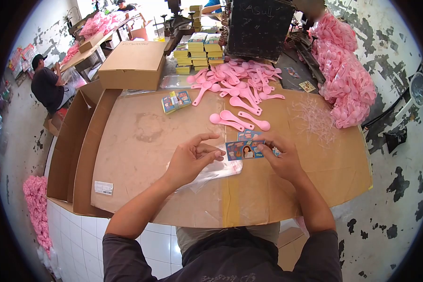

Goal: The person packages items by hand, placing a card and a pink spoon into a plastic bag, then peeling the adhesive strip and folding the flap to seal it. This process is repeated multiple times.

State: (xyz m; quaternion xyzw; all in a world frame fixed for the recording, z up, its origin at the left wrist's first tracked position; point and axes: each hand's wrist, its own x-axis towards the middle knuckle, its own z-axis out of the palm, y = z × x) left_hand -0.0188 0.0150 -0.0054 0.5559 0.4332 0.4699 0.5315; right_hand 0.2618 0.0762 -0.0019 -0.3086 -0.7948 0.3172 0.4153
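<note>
Presently, in the head view: bare hands over a cardboard-covered table (pixel 136 164).
Right hand (pixel 279 152): thumb and fingers pinched on the right side of the printed card (pixel 242 151).
Printed card: blue, with a picture of a figure with dark hair, held up over the middle of the table; another blue card (pixel 249 134) shows just behind it.
Left hand (pixel 195 157): fingers loosely curled, thumb apart from the index finger, near the card's left edge; whether a fingertip touches it, I cannot tell.
Clear plastic (pixel 211 173): lying beneath and beside the left hand.
Pink spoons (pixel 239 117): a few just beyond the cards, a larger heap (pixel 242 77) farther back.
Card bundle (pixel 176 102): left of the spoons.
Far edge: closed carton (pixel 131 63) at left, card stacks (pixel 199 49) beside it.
Right side: thin clear strips (pixel 317 120) near bagged pink pieces (pixel 345 70).
Beyond the table, left: a seated person (pixel 49 84) wearing a cap.
</note>
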